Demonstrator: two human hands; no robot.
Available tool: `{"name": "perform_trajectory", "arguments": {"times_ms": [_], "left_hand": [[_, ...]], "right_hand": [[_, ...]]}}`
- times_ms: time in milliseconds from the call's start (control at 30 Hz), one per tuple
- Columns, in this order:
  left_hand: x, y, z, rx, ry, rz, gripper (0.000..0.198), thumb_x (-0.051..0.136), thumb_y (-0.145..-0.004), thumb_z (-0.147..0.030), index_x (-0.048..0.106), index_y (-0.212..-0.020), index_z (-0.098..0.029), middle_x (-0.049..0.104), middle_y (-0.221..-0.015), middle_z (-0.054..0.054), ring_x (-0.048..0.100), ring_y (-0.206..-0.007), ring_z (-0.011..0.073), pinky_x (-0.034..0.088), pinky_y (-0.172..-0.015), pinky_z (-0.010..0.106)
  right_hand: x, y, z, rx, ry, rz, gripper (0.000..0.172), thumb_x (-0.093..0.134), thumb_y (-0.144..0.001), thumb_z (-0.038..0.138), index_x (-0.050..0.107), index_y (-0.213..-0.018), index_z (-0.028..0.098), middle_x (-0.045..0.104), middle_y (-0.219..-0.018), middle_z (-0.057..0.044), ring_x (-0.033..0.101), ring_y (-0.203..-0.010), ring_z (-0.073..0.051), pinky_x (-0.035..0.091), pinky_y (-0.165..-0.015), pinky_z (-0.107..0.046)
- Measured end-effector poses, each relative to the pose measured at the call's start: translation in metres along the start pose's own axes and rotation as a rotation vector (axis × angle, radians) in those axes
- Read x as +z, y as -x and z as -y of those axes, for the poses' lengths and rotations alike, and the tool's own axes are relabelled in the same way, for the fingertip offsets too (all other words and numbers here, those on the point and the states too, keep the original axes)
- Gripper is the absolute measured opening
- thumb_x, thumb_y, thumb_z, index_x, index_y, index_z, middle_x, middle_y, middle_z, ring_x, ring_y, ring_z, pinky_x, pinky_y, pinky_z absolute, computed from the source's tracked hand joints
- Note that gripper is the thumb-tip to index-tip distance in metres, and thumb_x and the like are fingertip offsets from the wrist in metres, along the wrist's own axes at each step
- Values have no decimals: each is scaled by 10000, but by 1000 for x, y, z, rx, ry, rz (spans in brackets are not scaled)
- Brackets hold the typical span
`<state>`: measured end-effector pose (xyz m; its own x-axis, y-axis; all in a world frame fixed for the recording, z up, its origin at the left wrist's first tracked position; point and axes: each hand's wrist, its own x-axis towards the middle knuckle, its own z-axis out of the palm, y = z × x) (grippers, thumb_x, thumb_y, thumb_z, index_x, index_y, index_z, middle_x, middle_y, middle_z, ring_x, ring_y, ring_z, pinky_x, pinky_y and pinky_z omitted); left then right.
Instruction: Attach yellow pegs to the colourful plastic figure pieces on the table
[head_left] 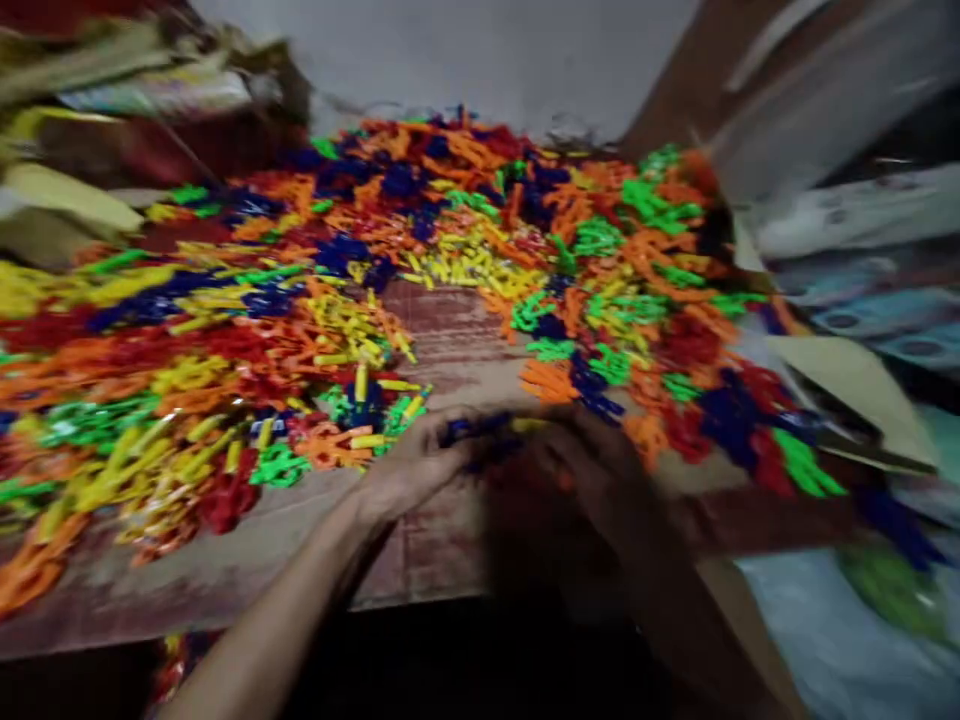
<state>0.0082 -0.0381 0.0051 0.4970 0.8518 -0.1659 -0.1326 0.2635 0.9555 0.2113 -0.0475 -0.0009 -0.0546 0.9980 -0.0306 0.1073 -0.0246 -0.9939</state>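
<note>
Near the front edge of the table, my left hand (424,455) is closed round a dark blue plastic piece (484,428). My right hand (592,455), in deep shadow, is closed at the other end, where a small yellow plastic piece (529,425) shows by its fingertips. Whether the blue and yellow parts are joined is too blurred to tell. Heaps of small plastic pieces in several colours surround both hands; yellow tubes and green pieces (281,464) lie left of my left hand, orange pieces (549,380) just beyond my right.
A worn reddish-brown tabletop (457,345) shows between the heaps. At the far left are blurred wrappings and a yellow flap (71,200). On the right stand printed packages (870,300) and a pale yellow card (862,395). Pale plastic bags (817,640) lie below the right edge.
</note>
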Motion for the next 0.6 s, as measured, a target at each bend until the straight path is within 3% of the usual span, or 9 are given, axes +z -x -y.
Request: {"name": "perform_trajectory", "arguments": {"times_ms": [100, 233, 400, 600], "left_hand": [[4, 1, 5, -2, 22, 69, 359, 701, -870, -442, 675, -1069, -144, 641, -786, 24, 502, -578, 85, 357, -527, 209], [1, 7, -4, -72, 52, 40, 372, 720, -845, -476, 649, -1005, -147, 614, -726, 9, 498, -549, 81, 345, -512, 191], [7, 1, -6, -129, 136, 38, 354, 684, -875, -494, 619, -961, -157, 650, -763, 27, 519, -562, 78, 384, -542, 178], [6, -5, -2, -130, 118, 53, 403, 719, -849, -497, 635, -1026, -145, 672, -774, 53, 515, -548, 86, 369, -511, 184]], "right_hand": [[-11, 17, 3, 62, -96, -47, 217, 672, -870, 411, 660, -946, 207, 521, -598, 57, 473, -531, -88, 379, -495, -219], [0, 10, 10, 71, -132, 10, 196, 694, -829, 386, 683, -903, 205, 586, -664, 33, 477, -541, -87, 389, -511, -229], [-3, 7, 13, 67, -179, 41, 174, 708, -819, 367, 683, -897, 214, 650, -795, 2, 531, -603, -102, 436, -557, -241], [-8, 6, 6, 94, -243, 86, 224, 710, -826, 411, 663, -893, 202, 552, -609, 38, 491, -536, -104, 398, -502, -236]]}}
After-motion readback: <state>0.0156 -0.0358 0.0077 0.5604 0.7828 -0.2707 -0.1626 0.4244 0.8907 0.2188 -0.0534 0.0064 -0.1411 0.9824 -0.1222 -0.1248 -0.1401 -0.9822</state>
